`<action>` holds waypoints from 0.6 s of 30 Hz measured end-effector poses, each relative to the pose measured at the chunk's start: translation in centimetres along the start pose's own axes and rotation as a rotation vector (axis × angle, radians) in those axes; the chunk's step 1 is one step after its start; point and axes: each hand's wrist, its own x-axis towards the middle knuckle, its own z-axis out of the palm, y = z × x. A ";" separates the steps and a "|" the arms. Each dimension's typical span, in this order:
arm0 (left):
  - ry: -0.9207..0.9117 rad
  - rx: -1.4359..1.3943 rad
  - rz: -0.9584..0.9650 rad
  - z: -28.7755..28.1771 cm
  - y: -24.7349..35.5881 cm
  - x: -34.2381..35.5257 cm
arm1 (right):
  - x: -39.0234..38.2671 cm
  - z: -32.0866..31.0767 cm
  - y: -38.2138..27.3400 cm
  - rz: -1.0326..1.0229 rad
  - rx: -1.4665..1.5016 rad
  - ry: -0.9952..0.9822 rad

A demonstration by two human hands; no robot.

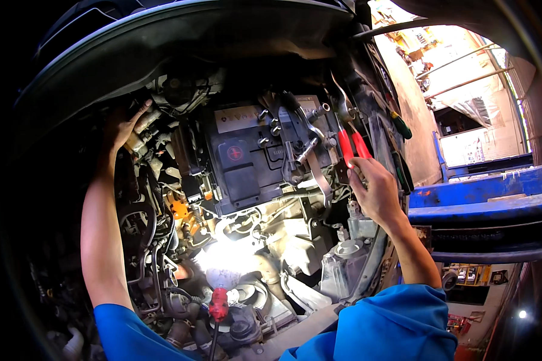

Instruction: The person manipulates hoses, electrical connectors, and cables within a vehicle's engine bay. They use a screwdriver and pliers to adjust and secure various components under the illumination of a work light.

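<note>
My left hand (126,127) reaches into the upper left of the engine bay, a digit stretched along a metal fitting (147,122); its other fingers are partly in shadow. My right hand (372,188) grips the lower end of red-handled pliers (345,143) beside the black battery (235,162). Several metal tools, among them a ratchet (307,150), lie over the battery's top. A red-handled screwdriver (219,304) stands in the lower middle, near a bright patch of light.
The dark raised hood edge (180,33) arches over the bay. An orange part (179,207) sits left of the battery. A green-handled tool (401,125) rests at the bay's right edge. Beyond are a blue metal beam (482,192) and workshop shelving (470,275).
</note>
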 end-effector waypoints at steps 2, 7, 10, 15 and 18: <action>-0.036 -0.005 -0.012 0.1 0.0 0.2 | -0.9 -0.2 0.0 0.041 0.078 -0.040; -0.041 -0.046 -0.013 0.0 0.5 0.0 | -1.4 0.0 -0.4 0.076 0.129 -0.009; 0.010 -0.052 0.039 0.2 0.3 0.0 | -1.2 -0.2 -0.4 0.073 0.118 0.015; -0.022 -0.017 0.030 0.1 0.1 0.2 | -0.9 0.2 0.3 0.064 -0.006 0.038; -0.038 -0.033 0.004 0.0 0.4 0.1 | -0.3 0.8 1.3 0.060 -0.132 0.054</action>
